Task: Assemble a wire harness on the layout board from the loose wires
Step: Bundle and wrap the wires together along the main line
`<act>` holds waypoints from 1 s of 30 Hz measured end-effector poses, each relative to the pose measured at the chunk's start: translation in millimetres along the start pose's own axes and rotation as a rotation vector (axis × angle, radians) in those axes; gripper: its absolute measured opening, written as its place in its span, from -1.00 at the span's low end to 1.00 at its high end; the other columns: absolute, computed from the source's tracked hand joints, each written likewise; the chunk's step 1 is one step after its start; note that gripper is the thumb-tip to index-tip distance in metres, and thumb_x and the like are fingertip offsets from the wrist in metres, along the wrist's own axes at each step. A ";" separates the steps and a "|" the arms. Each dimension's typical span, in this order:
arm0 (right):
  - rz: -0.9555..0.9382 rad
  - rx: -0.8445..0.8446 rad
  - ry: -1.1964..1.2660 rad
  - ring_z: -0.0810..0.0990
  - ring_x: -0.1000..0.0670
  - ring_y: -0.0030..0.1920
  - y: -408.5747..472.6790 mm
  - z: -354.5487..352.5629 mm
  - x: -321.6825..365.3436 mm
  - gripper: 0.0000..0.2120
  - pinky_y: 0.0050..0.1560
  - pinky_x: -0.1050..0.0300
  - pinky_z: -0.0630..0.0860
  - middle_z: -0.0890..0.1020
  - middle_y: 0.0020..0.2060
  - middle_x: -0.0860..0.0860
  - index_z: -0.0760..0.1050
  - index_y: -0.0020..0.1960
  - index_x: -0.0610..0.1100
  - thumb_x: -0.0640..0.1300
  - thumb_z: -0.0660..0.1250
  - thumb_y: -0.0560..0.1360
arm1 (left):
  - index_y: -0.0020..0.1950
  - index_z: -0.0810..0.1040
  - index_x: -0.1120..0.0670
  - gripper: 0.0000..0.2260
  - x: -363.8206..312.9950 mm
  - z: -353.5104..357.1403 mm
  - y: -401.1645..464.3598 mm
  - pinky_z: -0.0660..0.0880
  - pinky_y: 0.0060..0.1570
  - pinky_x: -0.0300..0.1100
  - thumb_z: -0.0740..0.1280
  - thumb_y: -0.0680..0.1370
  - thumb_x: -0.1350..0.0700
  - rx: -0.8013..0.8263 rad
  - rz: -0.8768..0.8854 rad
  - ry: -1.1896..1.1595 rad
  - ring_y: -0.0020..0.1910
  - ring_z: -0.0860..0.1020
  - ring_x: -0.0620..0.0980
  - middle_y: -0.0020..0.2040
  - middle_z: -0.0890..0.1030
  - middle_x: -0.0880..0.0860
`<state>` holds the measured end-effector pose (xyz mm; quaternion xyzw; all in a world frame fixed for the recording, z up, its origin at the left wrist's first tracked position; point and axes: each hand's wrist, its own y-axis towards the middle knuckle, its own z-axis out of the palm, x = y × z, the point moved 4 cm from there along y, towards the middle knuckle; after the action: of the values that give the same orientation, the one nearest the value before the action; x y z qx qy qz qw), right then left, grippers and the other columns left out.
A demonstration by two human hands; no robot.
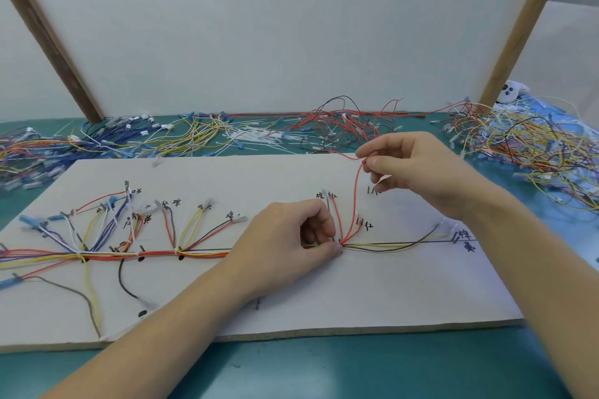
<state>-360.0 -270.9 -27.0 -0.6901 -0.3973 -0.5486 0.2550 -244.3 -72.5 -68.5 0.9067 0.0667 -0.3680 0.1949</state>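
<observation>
Red wire going onto the layout board [372, 295]
Your left hand [291, 246] pinches the wire bundle [155, 255] mid-frame; your right hand [418, 168] pinches the red wire [355, 197] above it.

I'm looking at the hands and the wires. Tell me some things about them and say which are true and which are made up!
1. The right hand pinches a red wire above the layout board. True.
2. The left hand is lifted high in the air. False: it presses down on the wire bundle on the board.
3. Loose wires lie in heaps on the green table behind the board. True.
4. The board is bright blue. False: it is pale, with handwritten marks.
5. The red wire in the right hand is cut off from the bundle. False: it runs down to the bundle by the left hand's thumb.
</observation>
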 end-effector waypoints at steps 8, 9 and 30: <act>0.003 -0.144 -0.507 0.55 0.21 -0.36 12.7 26.1 -9.3 -0.85 -0.43 0.40 0.34 0.71 -0.29 0.08 0.56 -0.02 -0.02 -0.18 0.49 0.47 | -0.15 0.57 -0.04 -0.84 -1.0 -0.1 -1.4 0.48 -0.22 -0.29 0.54 0.48 0.08 0.012 0.018 -0.010 -0.25 0.57 -0.12 -0.24 0.62 -0.13; -0.018 -0.131 -0.532 0.56 0.24 -0.34 9.8 25.9 -6.0 -0.85 -0.41 0.40 0.36 0.72 -0.29 0.09 0.56 -0.07 0.00 -0.17 0.50 0.46 | -0.14 0.58 -0.04 -0.85 -0.2 -0.4 -1.3 0.49 -0.21 -0.27 0.54 0.48 0.07 0.012 0.015 -0.005 -0.24 0.58 -0.12 -0.23 0.63 -0.13; -0.211 0.417 -1.021 0.44 0.10 0.07 -2.6 30.9 5.7 -0.83 0.17 0.00 0.44 0.58 -0.05 0.19 0.65 -0.10 0.11 -0.16 0.51 0.50 | -0.15 0.59 -0.04 -0.87 2.0 1.0 -0.2 0.54 -0.18 -0.14 0.53 0.49 0.04 0.029 -0.003 0.015 -0.24 0.58 -0.12 -0.24 0.65 -0.13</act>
<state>-344.6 -243.5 -30.1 -0.7596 -0.6372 -0.0775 0.1051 -243.6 -72.8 -70.6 0.9121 0.0644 -0.3624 0.1808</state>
